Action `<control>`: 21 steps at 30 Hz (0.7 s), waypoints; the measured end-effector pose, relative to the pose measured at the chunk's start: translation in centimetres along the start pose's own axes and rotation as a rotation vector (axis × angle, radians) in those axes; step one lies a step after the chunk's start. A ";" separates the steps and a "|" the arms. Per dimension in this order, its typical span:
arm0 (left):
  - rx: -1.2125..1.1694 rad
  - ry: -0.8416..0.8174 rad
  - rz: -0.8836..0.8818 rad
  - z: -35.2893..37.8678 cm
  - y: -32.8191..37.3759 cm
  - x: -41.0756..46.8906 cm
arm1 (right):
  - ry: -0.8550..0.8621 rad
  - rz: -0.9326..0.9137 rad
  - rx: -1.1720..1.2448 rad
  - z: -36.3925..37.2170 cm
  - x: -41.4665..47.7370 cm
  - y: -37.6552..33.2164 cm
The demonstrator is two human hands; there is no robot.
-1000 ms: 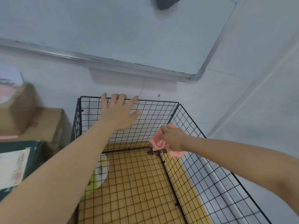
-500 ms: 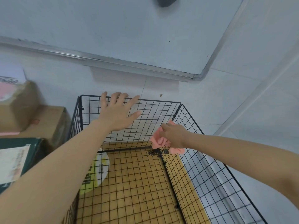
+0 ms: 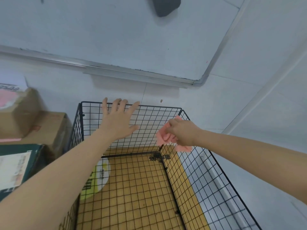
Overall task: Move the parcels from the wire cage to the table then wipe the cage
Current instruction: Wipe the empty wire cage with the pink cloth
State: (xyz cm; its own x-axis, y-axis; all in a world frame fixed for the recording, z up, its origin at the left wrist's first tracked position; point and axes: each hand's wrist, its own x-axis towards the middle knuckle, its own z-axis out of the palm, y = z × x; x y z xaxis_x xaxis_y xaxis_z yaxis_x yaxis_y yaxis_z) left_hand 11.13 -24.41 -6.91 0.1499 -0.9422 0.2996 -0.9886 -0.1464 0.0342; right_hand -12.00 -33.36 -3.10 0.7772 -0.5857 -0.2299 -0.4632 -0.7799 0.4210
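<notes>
Change over the last second: slight. Your left hand (image 3: 119,120) has stayed flat against the far panel of the cage (image 3: 156,106), fingers straight and spread, tips over the top rim at 12 o'clock. Its grip is apart and only braces the panel.

Your right hand (image 3: 181,133) has kept the pink cloth (image 3: 163,138) bunched in a clamped grip at the cage's far right corner, 1 o'clock. It has crept a little up the corner wire.

Finding: wiping is in hand, at that corner only.

The parcels (image 3: 25,113) are stacked outside the cage at 9 o'clock, touching one another. What carries them is not in view.

One yellow-and-white item (image 3: 98,176) shows low at the cage's left side, partly under your left forearm. I cannot tell whether it lies inside the cage or beneath it.

Judgement: the moving step looks done unless that item is a parcel. The side panels and base wire appear yet to be wiped. Dark marks (image 3: 157,158) sit at the foot of the far right corner, just below the cloth.
</notes>
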 end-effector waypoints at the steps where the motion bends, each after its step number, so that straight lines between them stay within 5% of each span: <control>1: -0.010 0.009 -0.011 -0.1 0.2 0.0 | -0.004 -0.010 -0.007 -0.2 0.0 0.3; 8: -0.127 0.000 0.024 -0.7 3.2 1.9 | -0.002 -0.113 0.048 -1.3 0.1 2.6; 13: 0.018 0.044 -0.008 0.8 5.8 2.2 | -0.016 -0.160 0.090 -0.9 0.1 3.7; 21: 0.137 -0.007 0.022 1.0 5.2 1.7 | -0.050 -0.198 -0.154 -0.4 1.3 3.1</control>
State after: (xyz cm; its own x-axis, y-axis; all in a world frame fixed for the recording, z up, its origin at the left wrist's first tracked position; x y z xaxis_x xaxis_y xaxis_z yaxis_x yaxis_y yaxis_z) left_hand 6.26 -27.09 -7.20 0.1286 -0.9477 0.2920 -0.9810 -0.1648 -0.1028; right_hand -12.25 -36.50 -1.75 0.8227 -0.4381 -0.3623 -0.2310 -0.8399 0.4911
